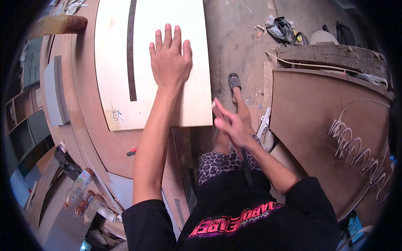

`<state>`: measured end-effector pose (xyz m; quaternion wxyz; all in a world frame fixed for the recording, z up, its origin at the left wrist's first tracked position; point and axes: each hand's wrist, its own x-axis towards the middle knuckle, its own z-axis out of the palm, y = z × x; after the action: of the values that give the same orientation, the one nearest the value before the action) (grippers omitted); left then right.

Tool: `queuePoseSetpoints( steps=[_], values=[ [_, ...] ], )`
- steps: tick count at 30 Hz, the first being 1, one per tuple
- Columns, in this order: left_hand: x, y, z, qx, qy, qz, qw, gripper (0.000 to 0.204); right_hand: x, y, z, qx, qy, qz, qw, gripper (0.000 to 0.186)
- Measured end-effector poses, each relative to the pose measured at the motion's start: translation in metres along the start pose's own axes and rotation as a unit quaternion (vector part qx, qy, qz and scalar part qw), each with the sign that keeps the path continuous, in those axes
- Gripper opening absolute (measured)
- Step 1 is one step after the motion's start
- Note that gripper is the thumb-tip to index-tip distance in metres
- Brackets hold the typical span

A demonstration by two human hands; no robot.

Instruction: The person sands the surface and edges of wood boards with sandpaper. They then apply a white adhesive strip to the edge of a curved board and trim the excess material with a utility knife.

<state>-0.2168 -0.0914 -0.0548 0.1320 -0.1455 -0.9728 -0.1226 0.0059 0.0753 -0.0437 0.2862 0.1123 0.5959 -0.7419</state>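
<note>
Nearest, at the bottom of the frame, is the person's black shirt (259, 224). Right of centre, the right hand (234, 129) is curled round a thin tool (217, 110), its kind blurred, near the lower right corner of a pale board (113, 71). The board fills the top centre; on it the left hand (171, 60) lies flat, fingers slightly spread, gripping nothing, just right of a dark strip (132, 54). Farther off, at upper right, a black bag (281, 30) lies on the floor (234, 37).
</note>
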Motion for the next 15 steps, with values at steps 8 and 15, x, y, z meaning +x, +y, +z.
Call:
queuePoseSetpoints(
  steps=[8,15],
  values=[
    [0.001,-0.002,-0.001,0.002,-0.004,0.000,1.000,0.050,-0.048,0.022,-0.007,0.151,0.073,0.011,0.986,0.075],
    [-0.001,-0.002,0.002,-0.011,0.001,0.005,1.000,0.049,0.001,0.019,0.010,-0.016,0.066,-0.075,0.995,0.066]
  ],
)
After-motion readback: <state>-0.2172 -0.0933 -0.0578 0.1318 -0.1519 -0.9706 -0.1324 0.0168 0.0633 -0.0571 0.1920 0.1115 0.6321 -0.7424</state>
